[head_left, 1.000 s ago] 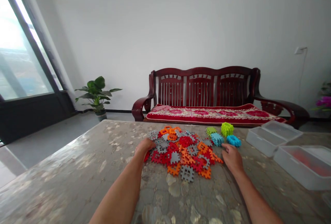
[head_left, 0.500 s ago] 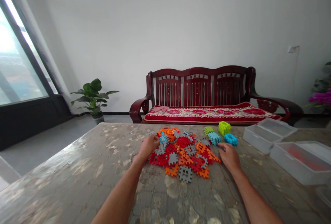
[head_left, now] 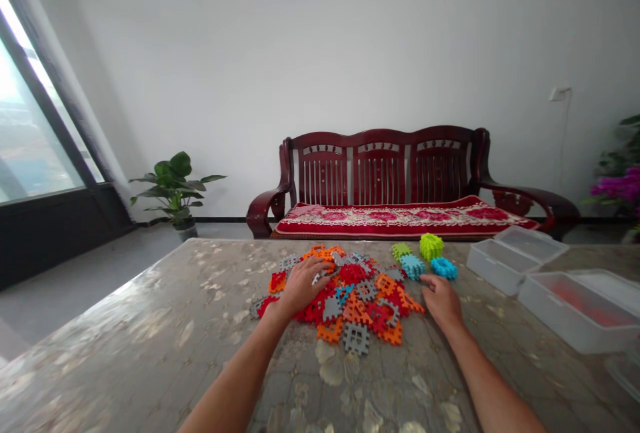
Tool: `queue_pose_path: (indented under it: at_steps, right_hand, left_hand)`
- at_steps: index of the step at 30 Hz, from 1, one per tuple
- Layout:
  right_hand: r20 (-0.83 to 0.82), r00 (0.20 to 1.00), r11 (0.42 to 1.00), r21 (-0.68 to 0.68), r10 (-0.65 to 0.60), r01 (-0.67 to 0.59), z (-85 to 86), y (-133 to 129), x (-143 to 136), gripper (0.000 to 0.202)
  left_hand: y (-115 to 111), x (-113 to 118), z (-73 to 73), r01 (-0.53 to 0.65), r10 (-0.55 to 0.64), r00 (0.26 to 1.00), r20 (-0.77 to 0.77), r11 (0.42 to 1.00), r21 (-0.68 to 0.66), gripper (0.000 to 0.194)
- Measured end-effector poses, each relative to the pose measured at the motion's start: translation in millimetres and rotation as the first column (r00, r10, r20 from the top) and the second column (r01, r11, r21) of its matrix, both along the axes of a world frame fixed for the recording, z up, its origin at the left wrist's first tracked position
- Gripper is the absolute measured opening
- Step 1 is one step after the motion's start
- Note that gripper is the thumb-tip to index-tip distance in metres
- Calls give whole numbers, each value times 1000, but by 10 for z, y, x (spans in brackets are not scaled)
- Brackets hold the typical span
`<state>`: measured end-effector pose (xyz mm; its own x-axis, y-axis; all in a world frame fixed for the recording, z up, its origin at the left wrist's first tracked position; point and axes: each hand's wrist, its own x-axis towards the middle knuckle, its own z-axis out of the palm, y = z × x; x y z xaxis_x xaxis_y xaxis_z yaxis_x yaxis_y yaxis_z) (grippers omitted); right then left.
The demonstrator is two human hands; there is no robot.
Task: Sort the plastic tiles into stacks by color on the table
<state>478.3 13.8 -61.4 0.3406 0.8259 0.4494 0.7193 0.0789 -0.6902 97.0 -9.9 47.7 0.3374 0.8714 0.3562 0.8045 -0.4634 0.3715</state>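
Note:
My left hand [head_left: 306, 284] lies over the left part of a heap of interlocking toothed plastic pieces [head_left: 356, 310]. Its fingers are stretched out and the thumb stands apart, with grey pieces under and between them. A blue piece [head_left: 344, 294] lies on the heap, to the right of this hand. To the right of the heap, my right hand [head_left: 443, 300] rests on the table with its fingers curled and nothing visible in them. Its fingertips are close to a light-blue stack of pieces [head_left: 413, 267]; whether they touch cannot be told.
Behind the light-blue stack are a green piece stack [head_left: 401, 250], a yellow-green stack [head_left: 431, 246] and a blue stack [head_left: 444, 268]. Two clear plastic boxes [head_left: 500, 266] with open lids stand at the right, the nearer holding something red. A wooden bench [head_left: 380, 166] is beyond the table [head_left: 150, 340].
My left hand has moved forward and right over the heap, its fingers spreading. The blue piece formerly by its fingertips now lies farther right and nearer. My right hand has stayed about still.

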Motion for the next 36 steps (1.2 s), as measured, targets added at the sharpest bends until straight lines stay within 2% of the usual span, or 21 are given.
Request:
queue_pose_path:
  at_steps: [3,5,8,12,17,18,20,22,24,27,30,36]
  right_hand:
    - [-6,1000,1000,1,13,-13,13,-15,2,38]
    - [-8,1000,1000,1,17,-17,20,-21,2,39]
    - [0,1000,1000,-2,16,-16,32,-24,-3,40]
    - [10,1000,1000,7,12,-12,47,-23,-10,39]
    - [-23,1000,1000,28,-12,13,96,-60,-19,38]
    - [-29,999,999,35,-22,23,115,-77,-25,38]
    - [-40,998,997,67,-39,41,163,-120,-45,37]
    - [-43,998,992,118,-38,43,220,-167,-78,35]
    - [-24,1000,985,172,-7,11,275,-207,-118,33]
    - [36,997,973,218,64,-71,329,-246,-176,30]
    - [96,988,968,210,121,-139,342,-272,-241,30]
    - [161,951,958,76,262,-277,383,-297,-575,37]
  left_hand:
    - [36,35,-32,-32,26,975,-219,999,-26,34]
    - [60,-3,-63,-94,72,960,-272,993,-66,32]
    - [75,-159,-100,-154,123,957,-263,983,-104,26]
    - [56,-414,-136,-159,128,961,-247,981,-108,22]
    - [21,-651,-168,-147,140,984,-108,988,-57,28]
    - [5,-694,-172,-178,174,981,-86,983,-39,28]
    - [-44,-784,-191,-320,319,944,-83,947,-8,30]
    - [-110,-875,-234,-501,497,860,-117,866,-5,34]
    - [-176,-954,-306,-593,581,800,-149,803,-55,40]
    - [-239,-1007,-435,-556,536,830,-154,819,-140,46]
    - [-239,-975,-526,-524,510,851,-126,841,-134,47]
    - [-167,-918,-555,-477,476,878,-43,869,-131,49]
